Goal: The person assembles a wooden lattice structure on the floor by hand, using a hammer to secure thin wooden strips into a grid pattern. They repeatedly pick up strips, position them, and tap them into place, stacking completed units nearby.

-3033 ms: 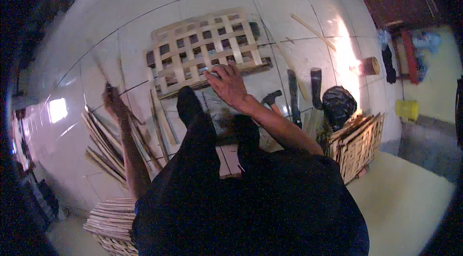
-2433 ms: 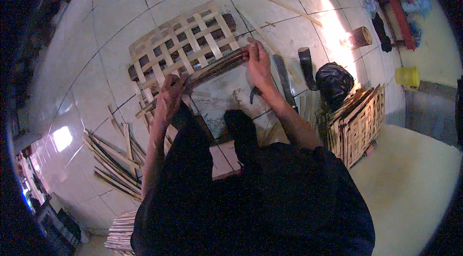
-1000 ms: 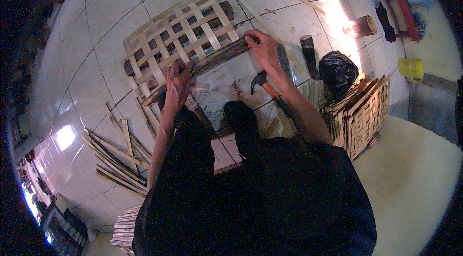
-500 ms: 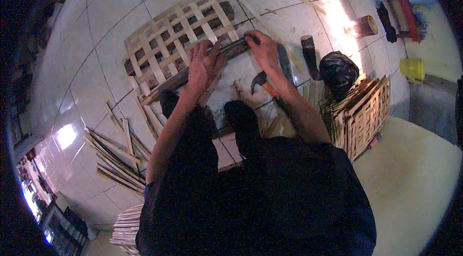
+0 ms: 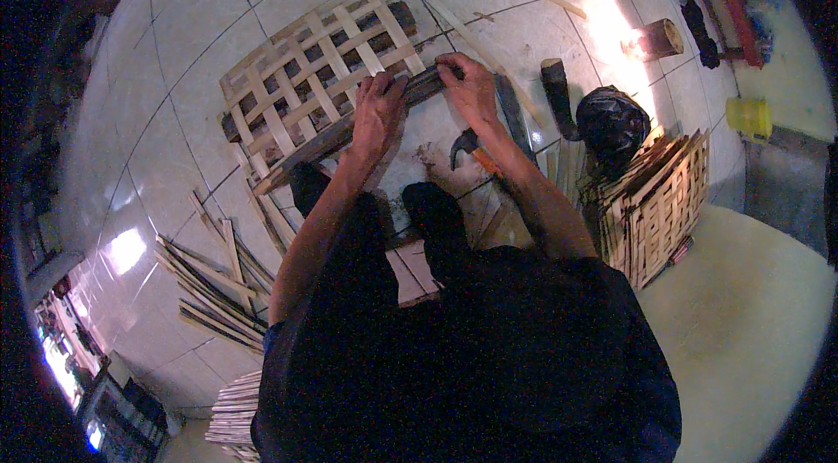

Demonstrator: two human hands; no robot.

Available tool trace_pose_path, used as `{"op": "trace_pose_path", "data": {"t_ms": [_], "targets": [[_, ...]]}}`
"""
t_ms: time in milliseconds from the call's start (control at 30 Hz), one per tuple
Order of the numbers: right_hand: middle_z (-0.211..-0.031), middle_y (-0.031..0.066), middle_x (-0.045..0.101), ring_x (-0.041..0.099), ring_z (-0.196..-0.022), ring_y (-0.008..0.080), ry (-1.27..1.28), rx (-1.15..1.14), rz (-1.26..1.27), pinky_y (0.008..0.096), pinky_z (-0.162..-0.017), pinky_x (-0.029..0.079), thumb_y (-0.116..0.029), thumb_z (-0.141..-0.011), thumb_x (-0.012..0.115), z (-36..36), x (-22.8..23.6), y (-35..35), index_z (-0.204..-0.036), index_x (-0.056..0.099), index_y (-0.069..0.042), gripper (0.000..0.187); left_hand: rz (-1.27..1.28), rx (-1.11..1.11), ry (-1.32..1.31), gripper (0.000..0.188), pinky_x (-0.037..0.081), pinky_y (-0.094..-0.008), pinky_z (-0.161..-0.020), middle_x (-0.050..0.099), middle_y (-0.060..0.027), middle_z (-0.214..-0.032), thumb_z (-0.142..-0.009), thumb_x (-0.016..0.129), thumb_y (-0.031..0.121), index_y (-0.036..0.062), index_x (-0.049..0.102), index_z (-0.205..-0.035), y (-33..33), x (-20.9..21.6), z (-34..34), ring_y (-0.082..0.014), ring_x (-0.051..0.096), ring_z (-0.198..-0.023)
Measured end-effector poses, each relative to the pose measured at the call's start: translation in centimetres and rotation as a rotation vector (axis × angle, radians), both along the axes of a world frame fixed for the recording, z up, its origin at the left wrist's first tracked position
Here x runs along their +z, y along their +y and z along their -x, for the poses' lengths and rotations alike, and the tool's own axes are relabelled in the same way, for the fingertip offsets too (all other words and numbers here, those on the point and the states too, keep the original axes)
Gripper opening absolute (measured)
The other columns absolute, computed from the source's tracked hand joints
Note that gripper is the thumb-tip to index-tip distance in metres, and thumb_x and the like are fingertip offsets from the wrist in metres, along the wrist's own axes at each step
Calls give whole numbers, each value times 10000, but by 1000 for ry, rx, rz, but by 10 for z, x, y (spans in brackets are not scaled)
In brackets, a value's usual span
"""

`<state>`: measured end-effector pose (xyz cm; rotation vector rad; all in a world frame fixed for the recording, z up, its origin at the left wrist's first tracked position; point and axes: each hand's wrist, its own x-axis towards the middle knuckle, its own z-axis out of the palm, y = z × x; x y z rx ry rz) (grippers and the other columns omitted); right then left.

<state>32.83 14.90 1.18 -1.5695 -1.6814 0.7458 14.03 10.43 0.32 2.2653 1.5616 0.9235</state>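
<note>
A woven panel of pale flat strips point(image 5: 288, 88) lies on the floor ahead of me, with open gaps between its strips. Along its near side runs a dark wooden strip point(image 5: 327, 142). My left hand point(image 5: 381, 109) is closed at this edge, fingers bent over the strip. To its right, my right hand point(image 5: 470, 92) pinches the strip near its right end. The fingertips partly hide what they press on. A claw hammer point(image 5: 476, 151) with an orange-and-black handle rests below my right hand, beside the forearm.
Loose thin strips point(image 5: 214, 280) lie at the left. Stacked woven panels point(image 5: 659, 205) stand at the right, beside a black plastic bag point(image 5: 613, 127) and a dark wooden piece point(image 5: 559, 101). Farther off are a short log point(image 5: 659, 41) and a yellow container point(image 5: 749, 118).
My left hand has moved slightly right along the panel's edge, and its fingers have drawn together. The right hand stays at the strip's right end, its fingers shifting a little.
</note>
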Motion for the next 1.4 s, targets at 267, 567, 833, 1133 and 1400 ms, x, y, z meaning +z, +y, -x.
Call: {"op": "trace_pose_path", "data": {"t_ms": [267,567,833,1133,1400], "targets": [[-901,141,696,669,-830,313,45,-31,25,389,-779,509,-228,-841,629,2,-2,-1,-956,688,-59,213,-41,41,-43,321,421,-430,-854,567,-123,-1022,-775,670,112,52,651,-1090,5,1,-4,-331,517,-954],[-1057,162,602,586,-962,342,-279,210,-301,399,-819,486,-112,-882,567,12,-1,-34,-1105,602,-15,246,6,39,-48,226,421,-429,-837,588,-106,-988,-784,685,163,77,692,-993,13,-16,0,-325,533,-919],[-1181,149,528,522,-1079,352,-522,300,-386,457,-977,395,-92,-837,540,20,-22,-49,-1186,554,-12,358,42,-13,-120,237,450,-426,-815,614,-115,-976,-770,675,96,62,673,-1005,16,-6,-1,-314,565,-923],[-1188,120,534,513,-1108,317,-572,252,-327,460,-978,389,-131,-794,551,21,-38,-58,-1159,586,-55,374,60,59,-52,179,453,-453,-801,596,-202,-1030,-829,622,77,18,620,-998,31,-36,-7,-377,566,-948],[-1049,152,610,577,-958,357,-349,70,-135,429,-784,488,-117,-885,493,-92,13,-32,-1096,584,-28,247,253,46,64,195,433,-477,-847,573,-198,-1003,-885,568,115,17,559,-1054,37,-37,-7,-399,526,-987]]}}
